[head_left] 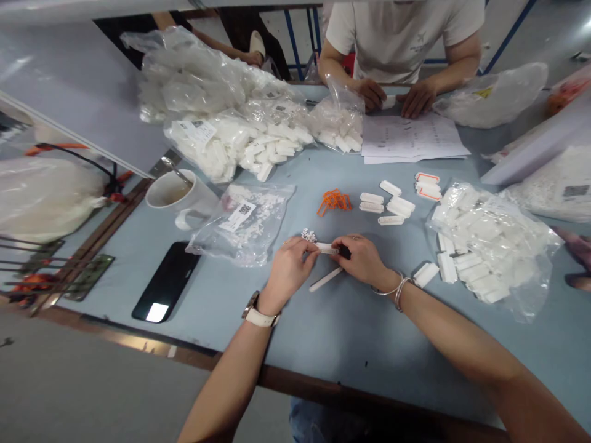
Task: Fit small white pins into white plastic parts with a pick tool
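Observation:
Both hands meet over the middle of the blue table, holding one small white plastic piece [327,248] between them. My left hand [293,264] pinches its left end, and my right hand [361,258] grips its right end. Just behind my left fingertips lies a small heap of tiny white parts [308,235]. A white stick [325,279] rests on the table below the hands, its upper end near my right hand. Farther back sit a pile of orange frames [334,201] and several white pieces [371,202]; two white pieces with orange frames [427,178] are to their right.
Left of the hands are a bag of tiny parts [249,224], a mug with a spoon [178,194] and a black phone [166,283]. Bags of white pieces [489,246] lie right and at the back. Across the table, a person's hands [418,98] rest near paper sheets [410,138].

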The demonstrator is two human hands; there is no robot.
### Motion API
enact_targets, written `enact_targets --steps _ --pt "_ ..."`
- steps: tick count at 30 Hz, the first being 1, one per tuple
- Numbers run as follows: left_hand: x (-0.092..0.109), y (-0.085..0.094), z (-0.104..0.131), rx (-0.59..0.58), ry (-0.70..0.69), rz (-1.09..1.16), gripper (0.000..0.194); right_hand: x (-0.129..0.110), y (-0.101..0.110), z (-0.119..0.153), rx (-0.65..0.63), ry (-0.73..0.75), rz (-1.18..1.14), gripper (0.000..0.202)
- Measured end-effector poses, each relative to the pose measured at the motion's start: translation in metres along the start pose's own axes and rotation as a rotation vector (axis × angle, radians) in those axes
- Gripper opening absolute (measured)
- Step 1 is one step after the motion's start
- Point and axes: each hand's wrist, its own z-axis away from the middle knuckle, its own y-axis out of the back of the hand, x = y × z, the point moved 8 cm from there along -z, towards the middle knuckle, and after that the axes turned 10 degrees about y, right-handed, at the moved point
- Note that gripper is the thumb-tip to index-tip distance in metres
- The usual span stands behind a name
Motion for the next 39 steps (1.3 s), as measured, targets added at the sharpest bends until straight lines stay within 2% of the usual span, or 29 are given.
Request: enact_targets --steps 5,7,10,14,18,22,26,28,34,39 --pt "-0.009 -0.001 -0.002 -0.003 0.080 0.071 0.005 -0.001 0.000 0.000 -0.012 0.014 0.000 0.010" --pt "-0.016 -0.002 -0.003 -0.018 0.136 0.129 0.012 -0.001 -0.001 0.000 -0.019 0.017 0.000 0.010" --pt "-0.024 -0.008 -0.004 -0.083 0.204 0.196 0.021 -0.001 -0.001 0.001 -0.026 0.017 -0.003 0.009" --pt "-0.026 -0.014 -0.004 -0.164 0.256 0.312 0.020 -0.002 -0.002 0.001 -0.041 0.025 -0.016 0.010" --pt "-0.027 -0.015 -0.005 -0.153 0.292 0.447 0.019 -0.002 -0.002 0.001 -0.047 0.033 -0.017 0.010" --pt "-0.033 -0.010 -0.006 -0.133 0.323 0.475 0.029 -0.001 -0.002 0.000 -0.046 0.006 -0.021 0.011" --pt "-0.044 0.011 -0.007 0.014 0.371 0.314 0.020 -0.001 -0.003 0.000 -0.050 -0.003 -0.032 0.013" --pt "-0.044 0.017 -0.008 0.051 0.343 0.174 0.017 -0.002 -0.003 0.000 -0.049 -0.001 -0.032 0.013" --pt "-0.024 0.001 -0.007 -0.039 0.088 -0.110 0.015 -0.002 -0.003 0.001 -0.057 -0.002 -0.024 0.013" --pt "-0.024 -0.004 -0.005 -0.013 0.058 -0.200 0.018 -0.003 -0.002 0.000 -0.047 -0.001 -0.025 0.012"
